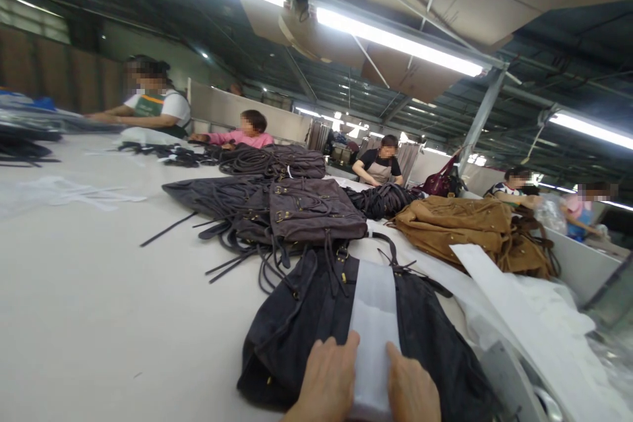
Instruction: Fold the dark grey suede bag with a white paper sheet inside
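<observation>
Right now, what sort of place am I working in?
Most likely a handbag factory floor. A long white worktable carries piles of dark bags and tan bags, other workers sit along it under strip lights, and both your hands, left hand and right hand, press white paper onto a dark bag.

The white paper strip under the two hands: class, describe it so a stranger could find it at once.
Start at the long pale table, then the nearest dark bag. The white paper strip lies along its middle, between the left hand and right hand. It alone sits on a bag; other white sheets lie on the table.
</observation>
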Available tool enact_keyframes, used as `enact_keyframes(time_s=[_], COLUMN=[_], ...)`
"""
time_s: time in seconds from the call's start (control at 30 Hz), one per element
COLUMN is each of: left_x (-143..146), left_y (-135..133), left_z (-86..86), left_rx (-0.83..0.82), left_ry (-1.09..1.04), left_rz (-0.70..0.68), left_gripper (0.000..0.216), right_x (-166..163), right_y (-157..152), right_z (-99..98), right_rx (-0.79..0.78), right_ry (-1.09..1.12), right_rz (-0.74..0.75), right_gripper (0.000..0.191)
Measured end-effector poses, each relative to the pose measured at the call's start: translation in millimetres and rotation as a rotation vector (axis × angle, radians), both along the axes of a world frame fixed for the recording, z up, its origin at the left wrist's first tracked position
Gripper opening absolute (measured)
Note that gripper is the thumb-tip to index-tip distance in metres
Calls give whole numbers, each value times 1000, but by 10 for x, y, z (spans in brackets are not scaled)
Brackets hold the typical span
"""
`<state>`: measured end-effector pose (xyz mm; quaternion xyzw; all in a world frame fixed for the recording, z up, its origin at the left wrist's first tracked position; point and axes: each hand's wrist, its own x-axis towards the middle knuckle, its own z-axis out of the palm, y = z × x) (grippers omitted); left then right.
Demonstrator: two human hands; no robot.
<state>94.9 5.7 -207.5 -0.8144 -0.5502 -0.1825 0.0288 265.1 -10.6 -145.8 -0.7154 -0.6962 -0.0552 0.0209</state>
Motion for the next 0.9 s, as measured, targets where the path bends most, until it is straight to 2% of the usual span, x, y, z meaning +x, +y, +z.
enact_keyframes(time_s=[0.1, 0.2, 0.3, 0.4, 0.57, 0.63, 0.73, 0.8, 0.83, 0.9], left_x=[59, 192, 336, 370, 261, 250, 270, 293, 305, 331], left_y=[-20, 6, 78, 152, 275, 322, 361, 370, 371, 372], left_z=[165, 386, 574, 679, 787, 805, 782, 756, 746, 739], left_rx=[-64, -79, -106, -206, -185, -158, -139, -140, -138, -129], left_ry=[43, 94, 97, 77, 13, -23, -70, -82, -79, -56], left_rz=[-18, -41, -152, -315, -348, -343, -351, -366, -368, -356], left_gripper=[53, 39, 31, 31, 26, 21, 19, 19, 20, 21], right_x=[9, -1, -25, -80, -53, 158, 782, 1338, 1622, 2129], right_y=[29, 73, 121, 161, 188, 126, -123, -358, -475, -674], right_z=[-13, 34, 94, 159, 399, 543, 736, 809, 823, 809], right_rx=[3, -11, -21, -19, 67, 132, 228, 289, 339, 270], right_ry=[-7, 0, -3, -17, -3, 32, 121, 190, 277, 355], right_rz=[-8, -19, -29, -33, 10, 43, 26, -84, -202, -351], right_gripper=[49, 48, 44, 39, 33, 26, 27, 34, 33, 35])
